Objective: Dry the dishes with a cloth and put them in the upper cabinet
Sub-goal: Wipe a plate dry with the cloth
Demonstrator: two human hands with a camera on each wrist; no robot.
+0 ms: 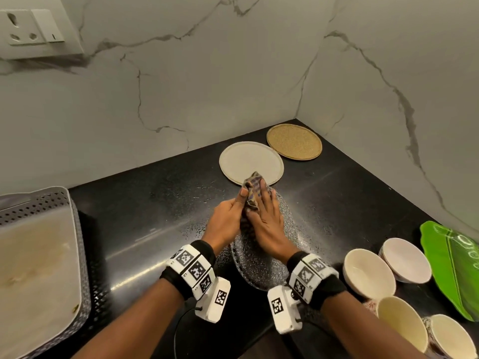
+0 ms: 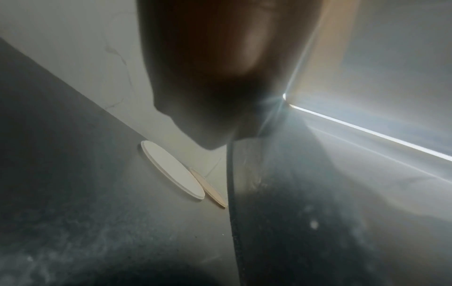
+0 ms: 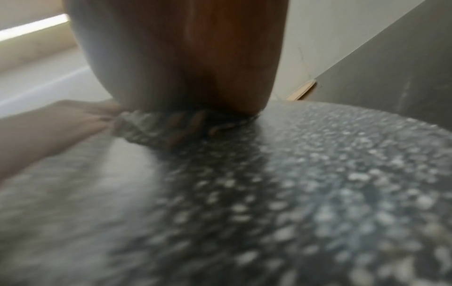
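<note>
While the right hand [image 1: 268,224] presses the cloth [image 1: 252,193], pinched by the left hand [image 1: 226,224], flat on a speckled plate [image 1: 261,265], four bowls [image 1: 369,270] and other plates wait on the worktop [image 1: 145,229], none shelved.

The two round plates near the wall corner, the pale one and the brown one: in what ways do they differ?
The pale plate is plain cream and smooth; the brown plate is tan with a grainy, woven-looking surface. The pale plate looks somewhat larger. The brown plate lies nearer the corner, while the pale plate lies nearer the hands, and the cloth overlaps its near edge in the head view. Both are round, flat and lie on the black counter.
</note>
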